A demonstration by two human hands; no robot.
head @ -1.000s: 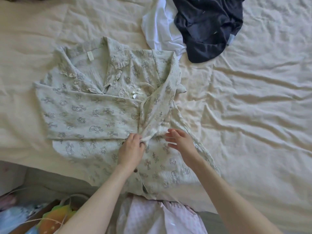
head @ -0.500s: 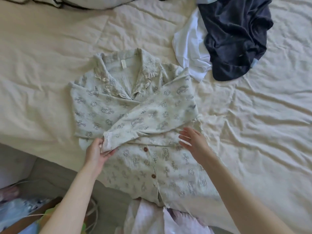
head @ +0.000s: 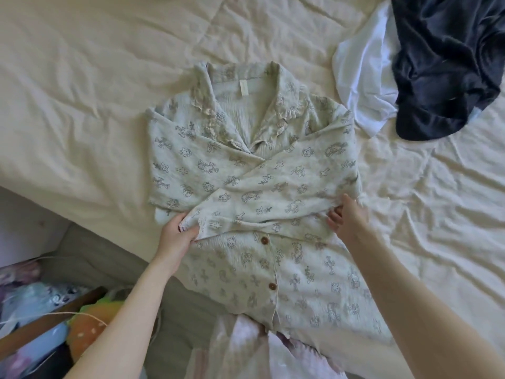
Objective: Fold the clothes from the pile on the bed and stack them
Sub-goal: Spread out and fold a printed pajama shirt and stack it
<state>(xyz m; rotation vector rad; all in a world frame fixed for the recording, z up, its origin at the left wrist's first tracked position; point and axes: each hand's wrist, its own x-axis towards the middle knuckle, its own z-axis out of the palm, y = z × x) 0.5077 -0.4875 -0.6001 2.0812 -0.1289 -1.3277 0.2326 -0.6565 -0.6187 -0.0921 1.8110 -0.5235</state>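
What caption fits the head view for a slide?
Left hand grips the sleeve cuff of a printed shirt on the bed.

Pale green pyjama shirt (head: 254, 187), printed all over with small grey-blue crosses and cherub figures, brown buttons (head: 264, 241) down the front. Cream sheet on the bed (head: 109, 77). Navy garment (head: 448, 64) over a white one (head: 360, 77).

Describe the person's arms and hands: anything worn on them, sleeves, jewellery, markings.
Both forearms are bare as far as the picture shows, with no sleeves in view. The left hand and right hand carry no visible rings, watch, bracelets or gloves. No markings show.
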